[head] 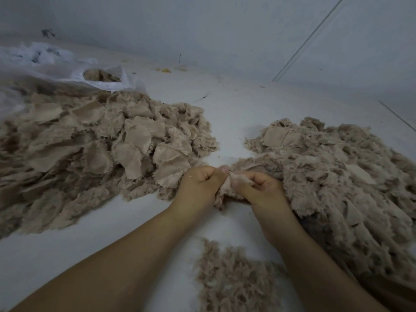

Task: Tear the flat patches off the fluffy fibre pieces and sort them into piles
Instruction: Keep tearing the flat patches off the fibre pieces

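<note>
Between two beige piles, my left hand (200, 183) and right hand (258, 190) pinch one fluffy piece (227, 188); bag (74, 73) far left.

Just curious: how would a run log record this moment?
left hand: grips fibre piece | right hand: grips same | stage: tearing

A small beige fluffy piece (227, 188) is pinched up off the floor between two heaps: a patch-strewn pile (94, 140) toward the left, a fluffier pile (333, 174) right, a small tuft pile (234, 278) nearest.
</note>
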Demonstrator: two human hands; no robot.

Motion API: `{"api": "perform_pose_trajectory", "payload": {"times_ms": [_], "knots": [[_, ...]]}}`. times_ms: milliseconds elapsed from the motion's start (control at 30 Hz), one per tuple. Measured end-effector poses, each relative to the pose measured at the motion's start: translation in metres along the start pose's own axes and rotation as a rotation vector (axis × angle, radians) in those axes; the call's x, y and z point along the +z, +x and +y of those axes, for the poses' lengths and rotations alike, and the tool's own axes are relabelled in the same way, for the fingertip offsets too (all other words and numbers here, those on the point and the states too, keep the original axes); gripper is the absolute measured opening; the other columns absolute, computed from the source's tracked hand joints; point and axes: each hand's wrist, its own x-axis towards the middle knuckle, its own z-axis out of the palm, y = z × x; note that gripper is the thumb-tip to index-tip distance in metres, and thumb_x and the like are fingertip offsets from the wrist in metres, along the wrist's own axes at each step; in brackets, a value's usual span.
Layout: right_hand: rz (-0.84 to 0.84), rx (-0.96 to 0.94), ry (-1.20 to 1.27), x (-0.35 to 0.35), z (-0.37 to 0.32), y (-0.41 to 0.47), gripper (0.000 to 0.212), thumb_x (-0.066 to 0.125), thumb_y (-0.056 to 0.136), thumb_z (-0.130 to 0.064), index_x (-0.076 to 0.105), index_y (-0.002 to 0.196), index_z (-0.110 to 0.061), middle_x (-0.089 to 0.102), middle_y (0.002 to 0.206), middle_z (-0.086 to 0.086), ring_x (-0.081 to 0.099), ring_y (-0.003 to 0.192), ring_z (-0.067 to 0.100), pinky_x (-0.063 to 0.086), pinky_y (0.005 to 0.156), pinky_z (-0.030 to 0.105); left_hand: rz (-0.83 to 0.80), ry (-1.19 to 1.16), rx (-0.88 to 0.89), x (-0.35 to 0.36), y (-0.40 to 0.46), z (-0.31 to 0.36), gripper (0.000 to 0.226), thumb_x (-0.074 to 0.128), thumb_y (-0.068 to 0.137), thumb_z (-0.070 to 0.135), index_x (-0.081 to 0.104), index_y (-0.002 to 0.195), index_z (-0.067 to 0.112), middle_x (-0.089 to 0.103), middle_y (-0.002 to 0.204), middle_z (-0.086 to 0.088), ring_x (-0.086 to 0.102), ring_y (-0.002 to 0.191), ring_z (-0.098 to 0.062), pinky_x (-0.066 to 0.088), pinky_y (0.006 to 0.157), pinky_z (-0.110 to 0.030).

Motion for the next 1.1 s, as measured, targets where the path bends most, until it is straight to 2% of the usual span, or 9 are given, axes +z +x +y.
{"api": "perform_pose_trajectory", "payload": {"times_ms": [200,267,400,533,633,700,900,1000,1100], "knots": [[0.106,0.059,0.064,0.003,-0.005,-0.004,0.051,0.054,0.1,-0.036,0.062,0.108,0.014,0.066,0.104,0.037,0.063,0.101,0.052,0.05,0.094,0.062,-0.208,0.08,-0.119,-0.01,0.004,-0.004,0.037,0.077,0.08,0.006,0.047,0.062,-0.006,0.043,0.046,-0.009,0.048,0.036,-0.013,0.047,0.043,-0.025],[0.113,0.05,0.04,0.003,-0.005,-0.005,0.056,0.053,0.099,-0.041,0.064,0.105,0.013,0.066,0.1,0.037,0.065,0.097,0.05,0.054,0.091,0.057,-0.285,0.148,-0.139,-0.014,0.004,-0.003,0.039,0.079,0.078,0.005,0.046,0.059,-0.004,0.044,0.046,-0.008,0.05,0.037,-0.009,0.042,0.042,-0.018],[0.015,-0.06,-0.012,0.005,-0.006,-0.008,0.051,0.049,0.102,-0.03,0.079,0.065,-0.011,0.072,0.064,0.015,0.071,0.057,0.02,0.056,0.054,0.024,-0.268,0.107,-0.099,-0.01,0.003,0.006,0.021,0.072,0.085,0.01,0.058,0.071,0.002,0.057,0.055,-0.003,0.052,0.043,-0.003,0.041,0.043,-0.014],[-0.011,-0.121,-0.035,0.005,-0.003,-0.007,0.064,0.059,0.088,-0.042,0.061,0.078,0.021,0.054,0.068,0.041,0.054,0.053,0.025,0.051,0.051,0.023,-0.172,0.087,-0.094,-0.005,0.002,0.005,0.035,0.059,0.096,0.013,0.056,0.061,0.01,0.051,0.045,0.006,0.044,0.038,-0.003,0.036,0.04,-0.015],[-0.03,-0.103,-0.052,0.006,0.0,-0.003,0.046,0.066,0.08,-0.038,0.062,0.068,0.006,0.058,0.055,0.013,0.052,0.055,0.017,0.048,0.057,0.026,-0.097,0.047,-0.133,-0.007,0.003,0.005,0.046,0.053,0.099,0.027,0.058,0.072,-0.01,0.049,0.05,-0.008,0.042,0.042,-0.015,0.033,0.042,-0.02],[-0.029,-0.081,-0.041,0.003,0.001,-0.001,0.034,0.064,0.091,-0.028,0.065,0.066,-0.005,0.061,0.056,0.004,0.054,0.057,0.015,0.048,0.058,0.023,-0.074,0.008,-0.152,-0.008,0.004,0.004,0.054,0.052,0.099,0.035,0.057,0.08,-0.015,0.051,0.055,-0.015,0.042,0.046,-0.021,0.032,0.044,-0.023],[-0.069,-0.045,-0.019,0.001,0.001,-0.001,0.026,0.059,0.095,-0.002,0.075,0.079,-0.013,0.076,0.08,0.01,0.07,0.074,0.019,0.058,0.069,0.027,-0.183,0.066,-0.099,-0.009,0.003,0.007,0.054,0.054,0.096,0.035,0.052,0.054,0.001,0.043,0.042,0.0,0.034,0.038,-0.009,0.028,0.044,-0.02],[-0.05,-0.054,-0.045,0.003,-0.001,-0.004,0.017,0.061,0.095,-0.005,0.076,0.087,-0.005,0.077,0.086,0.014,0.073,0.079,0.022,0.059,0.071,0.026,-0.22,0.119,-0.087,-0.009,0.004,0.009,0.066,0.056,0.083,0.05,0.048,0.058,-0.011,0.039,0.047,-0.006,0.031,0.043,-0.017,0.025,0.046,-0.027],[0.005,-0.034,0.01,0.002,-0.003,-0.004,0.025,0.057,0.098,-0.016,0.074,0.099,0.003,0.076,0.095,0.019,0.073,0.09,0.031,0.059,0.083,0.037,-0.259,0.183,-0.117,-0.016,0.004,0.009,0.054,0.067,0.074,0.051,0.05,0.056,0.003,0.043,0.043,-0.003,0.033,0.038,-0.012,0.024,0.042,-0.023]]}}
